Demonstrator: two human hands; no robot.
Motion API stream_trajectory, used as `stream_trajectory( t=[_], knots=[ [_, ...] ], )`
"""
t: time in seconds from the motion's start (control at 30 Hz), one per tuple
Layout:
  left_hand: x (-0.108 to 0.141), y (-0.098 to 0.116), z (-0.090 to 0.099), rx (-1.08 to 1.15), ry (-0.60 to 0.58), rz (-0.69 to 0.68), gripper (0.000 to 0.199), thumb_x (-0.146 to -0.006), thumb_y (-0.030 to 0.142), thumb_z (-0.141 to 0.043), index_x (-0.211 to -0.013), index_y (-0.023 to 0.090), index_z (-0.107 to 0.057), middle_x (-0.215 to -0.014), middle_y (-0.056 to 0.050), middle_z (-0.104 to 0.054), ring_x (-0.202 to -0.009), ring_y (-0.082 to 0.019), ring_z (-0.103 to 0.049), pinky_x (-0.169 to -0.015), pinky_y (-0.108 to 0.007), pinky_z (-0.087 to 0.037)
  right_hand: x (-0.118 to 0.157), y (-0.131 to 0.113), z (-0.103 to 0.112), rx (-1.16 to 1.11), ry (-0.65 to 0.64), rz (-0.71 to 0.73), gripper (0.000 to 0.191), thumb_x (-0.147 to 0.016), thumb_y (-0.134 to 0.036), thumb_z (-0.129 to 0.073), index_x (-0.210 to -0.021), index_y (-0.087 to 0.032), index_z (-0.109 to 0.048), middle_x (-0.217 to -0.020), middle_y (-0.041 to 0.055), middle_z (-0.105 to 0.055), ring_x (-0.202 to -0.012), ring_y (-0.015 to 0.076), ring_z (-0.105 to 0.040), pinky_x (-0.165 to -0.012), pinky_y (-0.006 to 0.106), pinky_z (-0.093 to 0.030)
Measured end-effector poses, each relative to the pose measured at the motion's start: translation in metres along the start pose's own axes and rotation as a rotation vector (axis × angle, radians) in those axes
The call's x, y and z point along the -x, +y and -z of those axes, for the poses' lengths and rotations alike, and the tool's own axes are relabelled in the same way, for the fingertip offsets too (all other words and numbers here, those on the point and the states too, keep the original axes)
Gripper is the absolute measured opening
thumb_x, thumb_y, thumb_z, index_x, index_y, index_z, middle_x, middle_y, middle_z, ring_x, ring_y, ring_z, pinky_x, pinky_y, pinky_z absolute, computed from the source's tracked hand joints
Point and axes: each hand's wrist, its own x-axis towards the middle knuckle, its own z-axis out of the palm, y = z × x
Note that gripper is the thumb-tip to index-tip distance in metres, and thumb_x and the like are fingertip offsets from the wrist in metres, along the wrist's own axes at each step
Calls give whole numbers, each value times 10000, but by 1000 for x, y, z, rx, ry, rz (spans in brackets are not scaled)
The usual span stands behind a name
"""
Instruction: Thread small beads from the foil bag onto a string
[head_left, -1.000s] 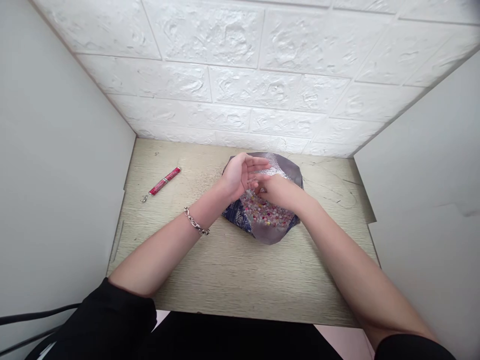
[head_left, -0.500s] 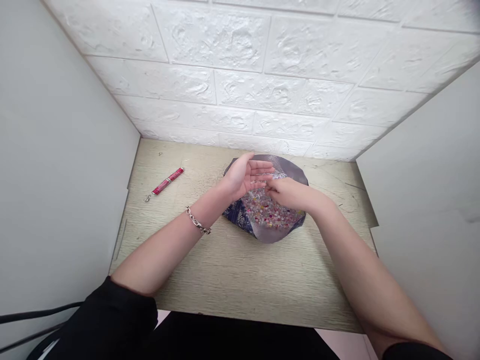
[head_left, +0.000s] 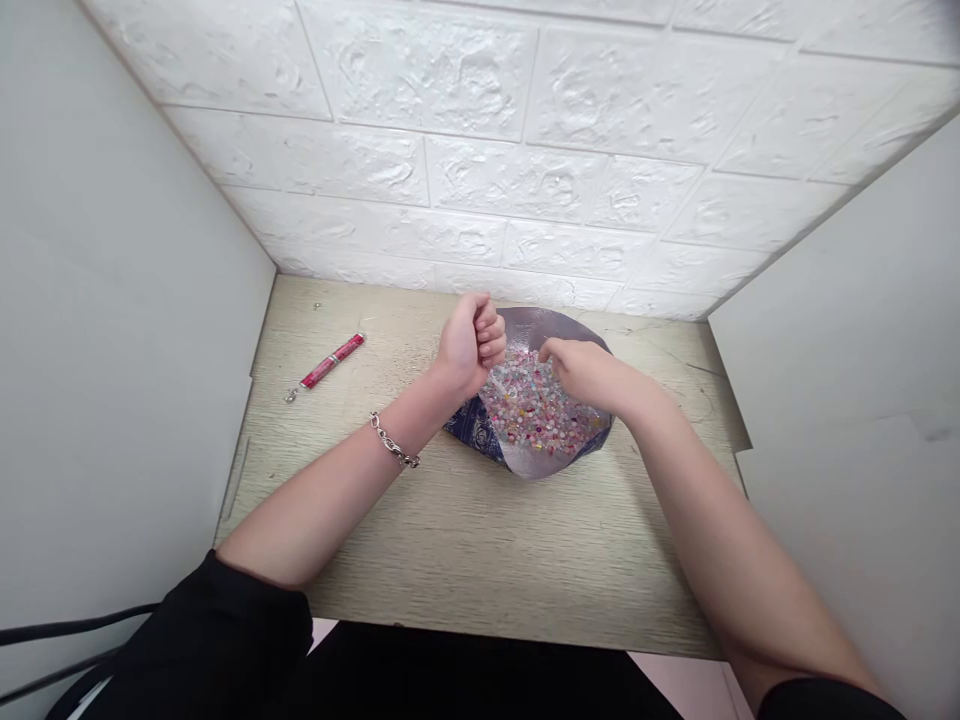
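The right hand (head_left: pixel 580 372) curls over glossy beads (head_left: pixel 532 412) in smooth-lined bag (head_left: pixel 561 322).

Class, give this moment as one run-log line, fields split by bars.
left hand: curled shut, contents hidden | right hand: over beads, contact unclear | beads: in bag | red strip: on table

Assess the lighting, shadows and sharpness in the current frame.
Head view: bright, soft highlights on the embossed white wall and a sparkle on the bag's grey lining; head view: a faint shadow on the table beside the right forearm; head view: top right corner darkened, beads too small to separate cleanly.
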Motion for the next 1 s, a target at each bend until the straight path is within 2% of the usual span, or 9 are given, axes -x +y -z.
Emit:
stream_trajectory(
  t=[0.13, 0.43, 0.6, 0.77, 0.87, 0.93, 1.0],
  knots=[
    [2, 0, 0, 8, -8, -29, 353, -751, 256, -367, -491, 181, -139, -382, 79, -129, -284, -23, -132, -331, -186, -56, -2, -1, -2, 24, -29, 77, 314, -766, -62, -333, -916, -188, -578, -871, 66, -608, -780, 171, -534, -675, 256, -367],
    [4, 3, -1, 75, -48, -51, 378, -748, 258, -375, -472, 179, -129, -379, 74, -116, -280, -25, -139, -330, -184, -60, -7, -9, -7, -30, -7, 159, 286, -722, -95, -413, -831, -212, -651, -851, 57, -593, -795, 168, -533, -729, 260, -378],
    [5, 4, 0, 101, -59, -30, 365, -751, 256, -366, -458, 173, -164, -372, 73, -142, -279, -24, -155, -323, -177, -84, -10, -12, -13, -35, -38, 202, 289, -721, -114, -413, -858, -191, -656, -892, 59, -627, -834, 183, -542, -750, 264, -381],
    [6, 7, -2, 59, -93, -32, 353, -754, 265, -344, -435, 163, -233, -355, 69, -197, -273, -20, -187, -320, -168, -114, -10, -13, -12, -77, -32, 199, 294, -697, -90, -380, -791, -173, -646, -852, 58, -637, -804, 176, -547, -751, 272, -384],
    [6, 8, -3, -54, -126, -19, 343, -756, 274, -346, -437, 151, -338, -358, 60, -303, -267, -11, -216, -319, -166, -125, -7, -12, -1, -203, 11, 135, 303, -694, -96, -365, -804, -172, -638, -880, 53, -630, -840, 174, -537, -769, 276, -384],
    [5, 8, -3, -190, -143, 0, 324, -752, 276, -360, -468, 138, -435, -391, 38, -414, -270, -7, -251, -316, -168, -127, -2, -12, 9, -396, 61, 83, 332, -686, -90, -354, -863, -175, -622, -933, 37, -619, -880, 163, -529, -781, 266, -390],
    [5, 7, -4, -344, -170, 8, 310, -744, 269, -374, -513, 120, -517, -440, 3, -504, -283, -9, -294, -314, -171, -133, 3, -13, 18, -642, 33, 98, 349, -692, -105, -363, -942, -189, -592, -985, 17, -605, -911, 150, -525, -790, 255, -398]
  ],
)
